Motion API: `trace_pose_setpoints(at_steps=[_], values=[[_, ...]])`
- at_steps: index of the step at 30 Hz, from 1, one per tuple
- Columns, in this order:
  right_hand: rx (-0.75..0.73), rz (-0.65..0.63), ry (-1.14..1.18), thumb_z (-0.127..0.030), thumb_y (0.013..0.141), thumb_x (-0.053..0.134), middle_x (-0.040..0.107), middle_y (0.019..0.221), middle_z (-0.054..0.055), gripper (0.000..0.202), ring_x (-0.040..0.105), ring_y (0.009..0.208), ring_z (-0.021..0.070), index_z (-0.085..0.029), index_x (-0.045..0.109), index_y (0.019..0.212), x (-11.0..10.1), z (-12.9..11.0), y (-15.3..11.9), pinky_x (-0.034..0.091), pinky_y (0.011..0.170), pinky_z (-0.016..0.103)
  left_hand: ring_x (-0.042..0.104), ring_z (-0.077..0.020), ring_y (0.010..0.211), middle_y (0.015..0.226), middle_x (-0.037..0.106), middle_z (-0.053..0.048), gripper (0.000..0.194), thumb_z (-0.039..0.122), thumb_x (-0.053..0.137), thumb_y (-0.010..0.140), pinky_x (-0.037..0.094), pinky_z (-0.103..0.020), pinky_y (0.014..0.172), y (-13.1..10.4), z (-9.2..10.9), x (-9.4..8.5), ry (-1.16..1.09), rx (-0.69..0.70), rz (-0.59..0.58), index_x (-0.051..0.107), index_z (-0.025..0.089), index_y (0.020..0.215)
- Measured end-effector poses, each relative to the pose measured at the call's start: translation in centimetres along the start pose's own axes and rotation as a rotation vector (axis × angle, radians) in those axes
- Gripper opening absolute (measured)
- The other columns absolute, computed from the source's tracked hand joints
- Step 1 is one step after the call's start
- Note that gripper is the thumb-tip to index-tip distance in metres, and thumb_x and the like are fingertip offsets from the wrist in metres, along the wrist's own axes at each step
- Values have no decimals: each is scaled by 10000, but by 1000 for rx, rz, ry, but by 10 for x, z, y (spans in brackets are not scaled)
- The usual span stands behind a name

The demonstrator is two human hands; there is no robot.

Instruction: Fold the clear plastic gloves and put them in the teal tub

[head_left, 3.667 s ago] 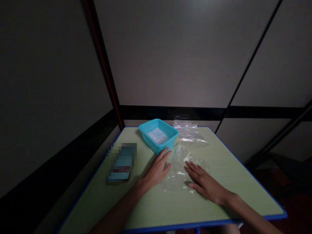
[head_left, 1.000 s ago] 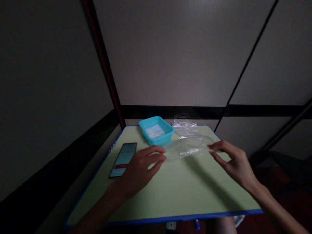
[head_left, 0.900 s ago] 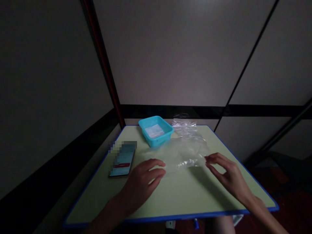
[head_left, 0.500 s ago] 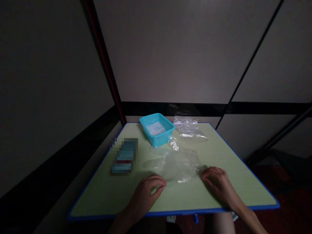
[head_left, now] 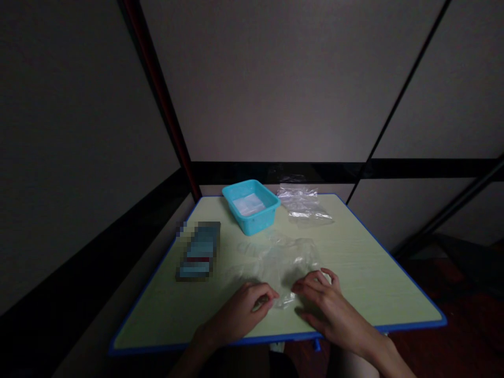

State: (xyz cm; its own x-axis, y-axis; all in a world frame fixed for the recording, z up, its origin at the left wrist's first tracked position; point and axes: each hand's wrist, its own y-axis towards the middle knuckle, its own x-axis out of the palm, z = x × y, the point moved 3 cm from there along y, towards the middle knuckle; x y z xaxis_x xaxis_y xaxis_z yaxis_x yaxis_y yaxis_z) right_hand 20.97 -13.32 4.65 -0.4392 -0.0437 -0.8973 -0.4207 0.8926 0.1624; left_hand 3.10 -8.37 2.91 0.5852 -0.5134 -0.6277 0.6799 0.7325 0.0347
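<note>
Pinching clr plastic (head_left: 277, 262) w/ L hand (head_left: 246, 311)

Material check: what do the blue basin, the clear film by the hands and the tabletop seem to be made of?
Blue basin: likely molded plastic, satin, from its even color and rounded corners.
Clear film: apparently thin plastic, glossy; it is see-through and its creases glint.
Tabletop: perhaps laminate, fairly matte, with faint grain-like streaks; solid wood can't be ruled out.

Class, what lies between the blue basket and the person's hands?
The head view shows clear plastic spread on the table between the blue basket and the left hand and right hand.
</note>
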Motion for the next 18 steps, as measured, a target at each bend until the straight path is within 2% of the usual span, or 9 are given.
trace_pose_setpoints(at_steps=[3,5,8,11,15,18], values=[[-9,6,30,-213,740,556,580,977,19,273,459,988,216,-245,529,1010,6,-10,7,183,941,432,555,-138,771,799,623,-11,153,206,433,800,401,-222,703,3,-3,0,-52,-44,12,580,165,809],[-14,-1,93,-207,749,549,582,962,22,268,474,959,204,-233,523,1015,13,-12,11,243,913,391,547,-134,726,745,602,-11,166,237,417,809,402,-215,658,4,-6,0,-93,-61,14,555,153,772],[8,-8,208,-172,758,526,583,917,31,313,502,880,184,-209,489,1067,25,-9,15,336,817,322,539,-133,721,718,577,-5,146,239,420,800,399,-208,632,6,-14,1,-162,-74,47,516,153,732],[70,7,281,-135,774,472,577,837,21,375,511,788,165,-194,422,1140,32,1,18,369,748,290,553,-138,727,725,585,-9,116,236,434,785,408,-218,636,10,-24,4,-278,-102,57,485,157,718],[114,0,319,-133,776,449,559,783,5,415,511,736,151,-189,369,1179,29,15,15,383,678,255,582,-144,683,682,580,-6,108,243,459,759,427,-231,599,16,-33,9,-444,-169,61,438,160,692],[126,1,340,-139,783,436,543,738,-5,396,517,678,135,-174,369,1172,22,21,11,384,616,231,586,-135,635,652,547,17,57,190,473,719,437,-223,558,17,-36,11,-504,-201,105,422,165,717]])
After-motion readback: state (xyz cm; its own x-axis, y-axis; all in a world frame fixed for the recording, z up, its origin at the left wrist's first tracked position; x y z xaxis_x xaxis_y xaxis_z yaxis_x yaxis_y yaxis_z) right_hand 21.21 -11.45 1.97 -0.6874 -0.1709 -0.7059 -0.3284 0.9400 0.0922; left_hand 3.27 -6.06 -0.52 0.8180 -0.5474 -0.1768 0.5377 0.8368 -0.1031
